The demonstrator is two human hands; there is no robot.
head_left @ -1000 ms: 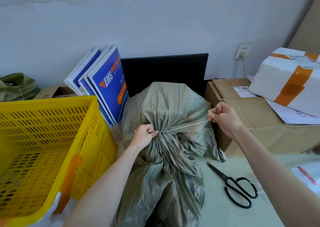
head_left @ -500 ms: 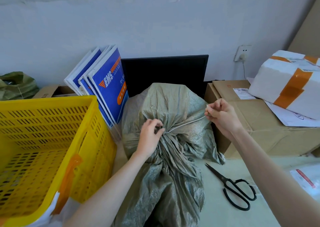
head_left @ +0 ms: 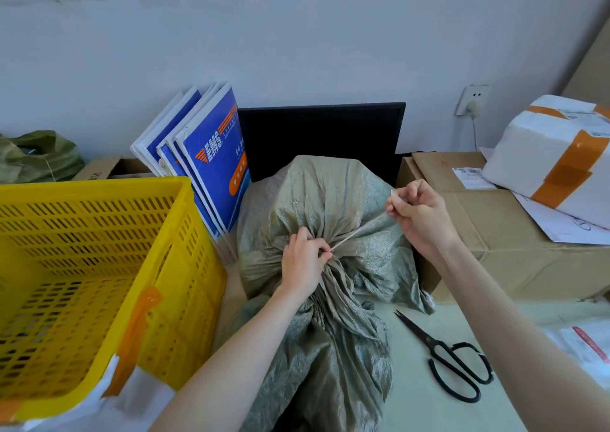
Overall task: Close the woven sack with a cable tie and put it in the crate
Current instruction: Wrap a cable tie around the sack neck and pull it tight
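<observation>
A grey-green woven sack [head_left: 330, 200] lies on the table in the middle, its neck gathered into a bunch. A pale cable tie [head_left: 358, 233] circles the neck and runs taut up to the right. My left hand [head_left: 305, 263] pinches the tie's head at the gathered neck. My right hand [head_left: 417, 215] grips the free tail of the tie, held above and to the right of the sack. The yellow slotted crate [head_left: 99, 266] stands to the left of the sack, with nothing visible inside.
Black scissors [head_left: 445, 359] lie on the table to the right of the sack. Cardboard boxes [head_left: 495, 233] and a white taped parcel [head_left: 554, 157] stand at right. Blue-and-white envelopes [head_left: 211, 161] lean behind the crate, and a black monitor [head_left: 323, 134] stands behind the sack.
My left hand shifted its hold at the sack's neck, from gripping the bunch to pinching at the tie's head. My right hand stayed up right, keeping the tail taut.
</observation>
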